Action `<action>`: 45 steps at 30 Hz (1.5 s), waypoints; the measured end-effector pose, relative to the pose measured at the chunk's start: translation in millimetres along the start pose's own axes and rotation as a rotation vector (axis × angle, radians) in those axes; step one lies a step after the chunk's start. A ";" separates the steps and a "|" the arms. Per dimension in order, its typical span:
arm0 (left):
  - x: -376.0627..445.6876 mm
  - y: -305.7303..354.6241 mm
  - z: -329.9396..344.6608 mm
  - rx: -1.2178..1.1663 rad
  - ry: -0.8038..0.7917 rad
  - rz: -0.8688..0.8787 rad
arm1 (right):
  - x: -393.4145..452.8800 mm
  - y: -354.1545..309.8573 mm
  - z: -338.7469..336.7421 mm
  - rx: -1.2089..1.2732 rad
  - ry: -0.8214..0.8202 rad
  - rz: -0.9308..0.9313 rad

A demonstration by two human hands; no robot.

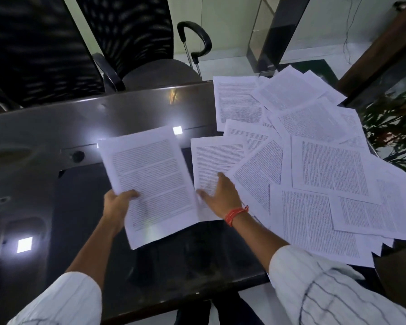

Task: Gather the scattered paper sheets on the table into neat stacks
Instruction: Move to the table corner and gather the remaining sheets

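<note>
Many loose sheets (314, 146) on table (56, 127)

A bundle of white printed sheets (150, 181) is lifted and tilted above the dark table, pinched at its near left edge. Just right of that grip a single printed sheet (215, 165) lies flat, fingers spread on its near part. Farther right of both holds, the remaining sheets (319, 165) lie fanned and overlapping at mixed angles, reaching the table's right edge.
</note>
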State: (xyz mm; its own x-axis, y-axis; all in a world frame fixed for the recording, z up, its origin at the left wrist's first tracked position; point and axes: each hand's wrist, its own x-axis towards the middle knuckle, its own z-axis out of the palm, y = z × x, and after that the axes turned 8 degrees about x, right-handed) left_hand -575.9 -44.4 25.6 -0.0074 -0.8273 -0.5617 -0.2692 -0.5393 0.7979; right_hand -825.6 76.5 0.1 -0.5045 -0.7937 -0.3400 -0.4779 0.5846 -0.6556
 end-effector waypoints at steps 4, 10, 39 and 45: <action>24.9 -13.8 -45.5 0.020 0.092 -0.169 | -21.3 10.6 45.2 -0.328 -0.066 0.059; 39.3 -19.4 -58.3 0.137 0.056 -0.220 | -35.9 -4.9 57.5 -0.134 0.110 -0.036; 4.7 -18.5 35.9 0.145 -0.220 -0.215 | 33.2 6.6 2.8 -0.230 0.192 0.337; -5.8 -27.0 42.4 0.182 -0.206 -0.196 | 66.0 5.8 18.4 -0.102 0.285 0.548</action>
State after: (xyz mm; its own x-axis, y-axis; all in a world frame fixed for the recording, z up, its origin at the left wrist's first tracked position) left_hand -609.5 -18.4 -2.0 -0.1277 -0.6512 -0.7480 -0.4525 -0.6329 0.6282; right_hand -848.4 24.5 -38.6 -0.8611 -0.3061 -0.4060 -0.1545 0.9182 -0.3647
